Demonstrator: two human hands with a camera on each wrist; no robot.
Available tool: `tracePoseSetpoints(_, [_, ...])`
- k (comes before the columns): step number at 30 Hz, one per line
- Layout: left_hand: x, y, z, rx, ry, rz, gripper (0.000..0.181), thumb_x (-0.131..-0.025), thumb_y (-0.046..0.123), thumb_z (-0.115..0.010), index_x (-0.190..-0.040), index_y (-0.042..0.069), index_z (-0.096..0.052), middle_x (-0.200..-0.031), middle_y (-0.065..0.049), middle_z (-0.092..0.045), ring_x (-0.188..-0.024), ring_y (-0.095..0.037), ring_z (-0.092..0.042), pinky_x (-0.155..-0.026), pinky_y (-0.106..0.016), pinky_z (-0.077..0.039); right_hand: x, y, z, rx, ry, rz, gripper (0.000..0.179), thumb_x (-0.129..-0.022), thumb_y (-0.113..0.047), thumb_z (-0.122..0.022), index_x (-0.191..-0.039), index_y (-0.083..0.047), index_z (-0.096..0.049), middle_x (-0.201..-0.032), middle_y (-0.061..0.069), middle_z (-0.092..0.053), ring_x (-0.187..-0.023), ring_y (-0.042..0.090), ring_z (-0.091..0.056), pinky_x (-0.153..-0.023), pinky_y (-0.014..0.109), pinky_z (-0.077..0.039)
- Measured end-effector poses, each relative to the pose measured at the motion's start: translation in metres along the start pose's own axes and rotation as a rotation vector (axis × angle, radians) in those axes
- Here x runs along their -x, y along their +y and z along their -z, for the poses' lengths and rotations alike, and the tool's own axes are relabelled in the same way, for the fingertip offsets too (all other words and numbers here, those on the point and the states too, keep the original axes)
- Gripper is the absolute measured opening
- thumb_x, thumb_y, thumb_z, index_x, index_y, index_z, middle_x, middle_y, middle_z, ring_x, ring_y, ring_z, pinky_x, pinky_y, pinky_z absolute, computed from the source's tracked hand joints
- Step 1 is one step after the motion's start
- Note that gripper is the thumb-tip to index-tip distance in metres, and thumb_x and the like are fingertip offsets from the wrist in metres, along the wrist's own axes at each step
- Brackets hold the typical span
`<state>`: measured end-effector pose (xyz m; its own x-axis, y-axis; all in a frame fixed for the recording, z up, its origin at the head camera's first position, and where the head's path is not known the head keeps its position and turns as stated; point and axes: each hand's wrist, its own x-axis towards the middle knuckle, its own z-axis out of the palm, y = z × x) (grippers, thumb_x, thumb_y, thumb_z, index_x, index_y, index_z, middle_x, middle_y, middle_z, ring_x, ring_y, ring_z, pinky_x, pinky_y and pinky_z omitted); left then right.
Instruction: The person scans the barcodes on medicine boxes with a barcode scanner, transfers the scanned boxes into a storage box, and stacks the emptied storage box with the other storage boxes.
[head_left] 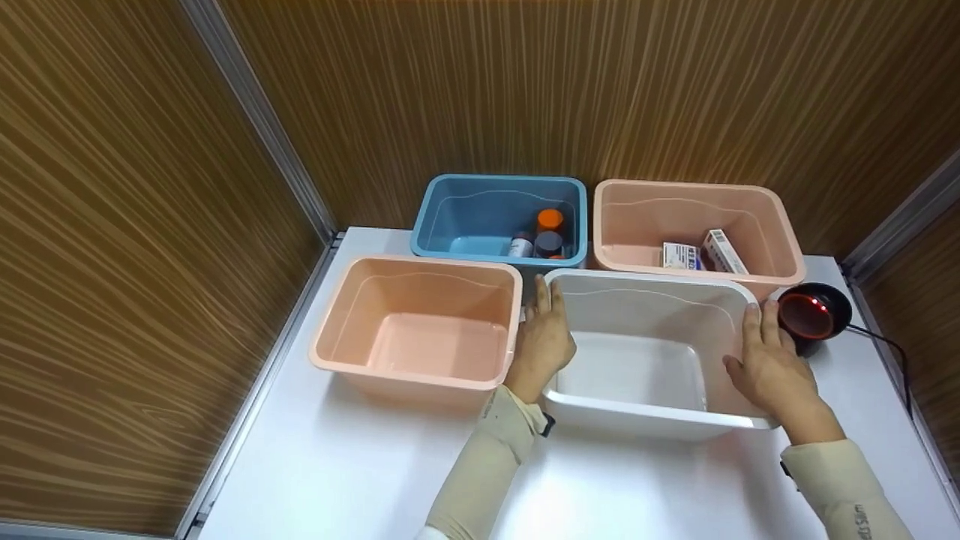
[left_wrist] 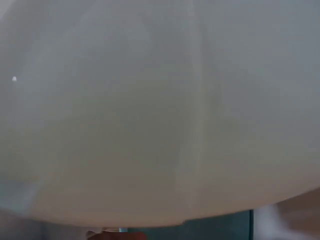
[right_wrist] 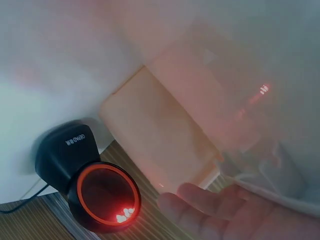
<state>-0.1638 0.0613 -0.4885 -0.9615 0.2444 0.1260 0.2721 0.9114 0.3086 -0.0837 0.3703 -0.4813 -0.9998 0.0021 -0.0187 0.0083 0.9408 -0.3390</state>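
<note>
A white plastic bin [head_left: 630, 371] stands on the table with bare floor showing inside. My left hand [head_left: 544, 345] lies along its left end, between it and a peach bin [head_left: 420, 379], fingers straight and pointing away. At the opposite end, my right hand [head_left: 772, 371] rests against the right rim, also with extended fingers and the thumb over the inner side. The white bin's wall [left_wrist: 150, 100] fills most of the left wrist view, hiding the left hand's contact. Fingers of the right hand [right_wrist: 220, 212] show low in the right wrist view.
Behind stand a blue bin [head_left: 465, 217] with several bottles [head_left: 550, 220] and another peach bin [head_left: 637, 225] with small boxes [head_left: 681, 256]. A black scanner [head_left: 814, 311] with a glowing red ring sits right beside the right hand, its cable [head_left: 892, 341] trailing right. Wood-patterned panels [head_left: 495, 90] enclose the table.
</note>
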Motion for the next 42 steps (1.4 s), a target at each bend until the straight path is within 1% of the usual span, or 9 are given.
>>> tracePoseSetpoints(4, [-0.001,-0.003,-0.002,-0.018,0.028,-0.017,0.081,-0.081,0.013,-0.068,-0.148,0.0,-0.025,-0.155,-0.021,-0.011,-0.112,-0.031,-0.049,-0.077,-0.035,-0.05,-0.001,-0.001,-0.007,0.058,0.13,0.033,0.079,-0.086,-0.008,-0.056,-0.146,0.01,-0.008,-0.149,0.035,0.001,-0.113,0.062,-0.028,-0.072,0.073,-0.034])
tracePoseSetpoints(7, [0.001,-0.004,-0.003,-0.021,0.054,-0.029,0.081,-0.08,0.011,-0.068,-0.147,-0.003,-0.026,-0.153,-0.023,-0.013,-0.11,-0.033,-0.052,-0.084,-0.038,-0.049,-0.001,-0.001,-0.011,0.096,0.18,0.055,0.074,-0.084,-0.002,-0.052,-0.145,0.011,-0.011,-0.149,0.034,-0.005,-0.11,0.06,-0.031,-0.066,0.072,-0.035])
tracePoseSetpoints(11, [0.001,-0.004,-0.003,-0.031,0.045,-0.032,0.085,-0.079,0.011,-0.07,-0.148,-0.004,-0.022,-0.153,-0.023,-0.013,-0.11,-0.033,-0.053,-0.086,-0.037,-0.048,0.0,0.0,-0.01,0.1,0.155,0.05,0.077,-0.085,-0.001,-0.052,-0.146,0.01,-0.007,-0.151,0.03,0.001,-0.11,0.059,-0.032,-0.067,0.072,-0.035])
tracePoseSetpoints(14, [0.001,-0.003,-0.002,-0.02,-0.002,-0.02,0.092,-0.077,0.012,-0.073,-0.149,-0.002,-0.017,-0.155,-0.021,-0.007,-0.112,-0.033,-0.051,-0.08,-0.035,-0.051,0.002,0.0,-0.008,0.09,0.121,0.044,0.082,-0.084,0.0,-0.055,-0.147,0.009,-0.003,-0.152,0.029,0.005,-0.109,0.061,-0.033,-0.07,0.072,-0.036])
tracePoseSetpoints(20, [0.0,-0.001,0.001,0.007,-0.091,0.01,0.1,-0.075,0.008,-0.075,-0.15,-0.001,-0.01,-0.156,-0.02,0.002,-0.119,-0.037,-0.046,-0.089,-0.036,-0.047,0.004,0.0,-0.006,0.08,0.083,0.035,0.086,-0.083,0.0,-0.059,-0.147,0.008,-0.001,-0.151,0.03,0.007,-0.102,0.064,-0.038,-0.068,0.068,-0.039])
tracePoseSetpoints(26, [-0.002,0.001,0.0,0.011,-0.104,0.028,0.097,-0.078,0.006,-0.071,-0.151,0.002,-0.008,-0.156,-0.017,0.004,-0.095,-0.027,-0.056,-0.058,-0.024,-0.047,0.004,0.002,-0.005,0.081,0.074,0.034,0.089,-0.082,0.002,-0.06,-0.147,0.007,-0.001,-0.151,0.029,0.008,-0.099,0.063,-0.039,-0.066,0.067,-0.041])
tracePoseSetpoints(31, [0.002,0.004,0.001,-0.014,-0.119,0.032,0.096,-0.078,0.008,-0.072,-0.151,0.003,-0.01,-0.156,-0.017,0.002,-0.086,-0.021,-0.056,-0.054,-0.023,-0.044,0.011,0.004,-0.007,0.083,0.07,0.03,0.087,-0.082,0.001,-0.06,-0.147,0.008,-0.002,-0.151,0.029,0.009,-0.1,0.062,-0.039,-0.063,0.067,-0.041])
tracePoseSetpoints(36, [0.009,0.009,0.01,-0.027,-0.111,0.019,0.096,-0.077,0.01,-0.073,-0.151,0.002,-0.012,-0.156,-0.016,0.002,-0.096,-0.023,-0.057,-0.058,-0.026,-0.048,0.023,0.004,-0.004,0.081,0.103,0.03,0.087,-0.08,0.002,-0.06,-0.146,0.009,-0.005,-0.15,0.033,0.003,-0.1,0.063,-0.038,-0.061,0.068,-0.039])
tracePoseSetpoints(42, [0.015,0.014,0.032,-0.037,-0.102,0.008,0.098,-0.077,0.012,-0.074,-0.151,0.003,-0.011,-0.157,-0.016,0.003,-0.1,-0.022,-0.056,-0.059,-0.025,-0.049,0.032,-0.005,0.015,0.055,0.103,0.023,0.089,-0.081,0.001,-0.059,-0.148,0.006,0.0,-0.151,0.03,0.008,-0.106,0.064,-0.034,-0.064,0.07,-0.037])
